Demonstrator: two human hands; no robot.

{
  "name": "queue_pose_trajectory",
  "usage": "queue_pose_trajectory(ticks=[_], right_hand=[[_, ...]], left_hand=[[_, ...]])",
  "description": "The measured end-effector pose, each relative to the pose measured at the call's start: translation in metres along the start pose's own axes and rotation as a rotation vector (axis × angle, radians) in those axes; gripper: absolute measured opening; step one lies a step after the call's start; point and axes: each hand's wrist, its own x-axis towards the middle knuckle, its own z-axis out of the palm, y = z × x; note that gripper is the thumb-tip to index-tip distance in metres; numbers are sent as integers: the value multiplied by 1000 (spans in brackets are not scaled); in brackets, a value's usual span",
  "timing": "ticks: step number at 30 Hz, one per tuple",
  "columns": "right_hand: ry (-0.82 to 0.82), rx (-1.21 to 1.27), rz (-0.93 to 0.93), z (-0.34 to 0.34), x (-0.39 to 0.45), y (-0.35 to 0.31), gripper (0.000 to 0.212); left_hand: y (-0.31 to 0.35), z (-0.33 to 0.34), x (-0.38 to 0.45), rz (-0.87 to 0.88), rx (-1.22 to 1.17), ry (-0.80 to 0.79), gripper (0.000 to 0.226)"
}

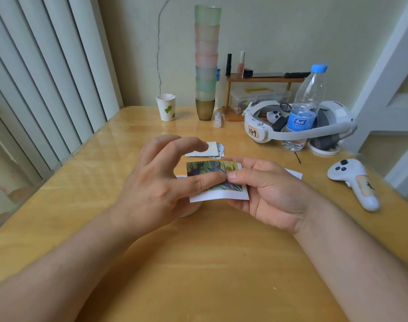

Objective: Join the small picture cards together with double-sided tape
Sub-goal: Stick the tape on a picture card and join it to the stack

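A small picture card [205, 169] with green plants and a white border is held above the wooden table [198, 263]. My right hand [268, 194] grips its right side, thumb on top. My left hand [161, 182] presses its thumb on the card's face, thumb tip meeting the right thumb, while its other fingers arch above. A small stack of more cards [210, 151] lies just behind. A white roll, probably the tape [191, 209], peeks out under my left hand, mostly hidden. Another white card [294, 174] shows behind my right hand.
At the back stand a paper cup [166, 108], a tall stack of coloured cups [206, 63], a small wooden shelf [263, 79], a white headset [298, 123] and a water bottle [305, 108]. A white controller [354, 182] lies at the right edge.
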Motion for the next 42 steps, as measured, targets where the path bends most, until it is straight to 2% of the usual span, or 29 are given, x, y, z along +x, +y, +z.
queue_pose_trajectory(ticks=[11, 18, 21, 26, 32, 39, 42], right_hand=[[70, 169, -96, 1, -2, -5, 30], [125, 219, -106, 5, -3, -6, 23], [130, 266, -72, 8, -2, -5, 30], [140, 388, 4, 15, -2, -3, 19], [126, 471, 13, 21, 0, 0, 23], [122, 515, 5, 22, 1, 4, 23], [134, 515, 4, 21, 1, 4, 17]], left_hand=[[9, 10, -7, -83, -22, -166, 79], [25, 20, -11, -117, -79, -269, 92], [31, 21, -10, -179, -95, -265, 95], [39, 22, -8, -243, -85, -217, 99], [45, 24, -7, -331, -57, -207, 104], [47, 29, -11, -301, -157, -195, 116], [48, 28, -11, -296, -245, -193, 118]])
